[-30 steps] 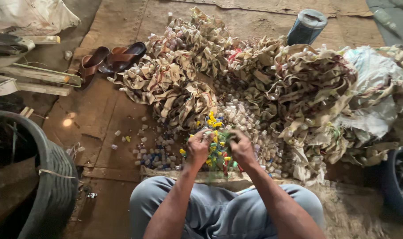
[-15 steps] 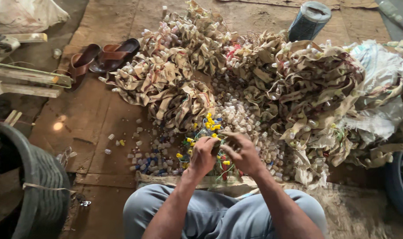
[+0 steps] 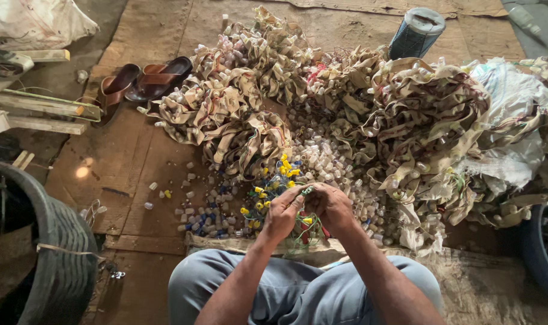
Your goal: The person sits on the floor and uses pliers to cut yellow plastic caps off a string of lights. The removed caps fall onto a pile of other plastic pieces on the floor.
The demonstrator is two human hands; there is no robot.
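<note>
Dusty floor covered in flattened cardboard point(image 3: 129, 162), and the person sits low at the bottom of the frame with grey trousers point(image 3: 298, 289) showing. Dead centre, both hands meet over a small bunch of thin wires with yellow and blue caps point(image 3: 274, 189): the left hand point(image 3: 284, 212) and the right hand point(image 3: 329, 206) are both curled in tight, fingertips pinching a tiny greenish piece point(image 3: 307, 191) between them, though it's too small to say exactly what it is. The bunch sits just above and left of the hands, touching them. Right around that, a scatter of little white and blue plastic caps point(image 3: 211, 210) lies loose on the cardboard, thicker toward the centre right. Beyond that a big heap of tan strips studded with pale caps point(image 3: 370, 102) curves across the whole upper middle of the frame. A crumpled white sack point(image 3: 514, 114) sits at the right edge, a blue-grey spool with a pale top point(image 3: 416, 31) at the upper right. Upper left has a pair of brown sandals point(image 3: 143, 81), with wooden sticks point(image 3: 39, 111) left of them. A dark tyre point(image 3: 51, 241) fills the lower left corner.
</note>
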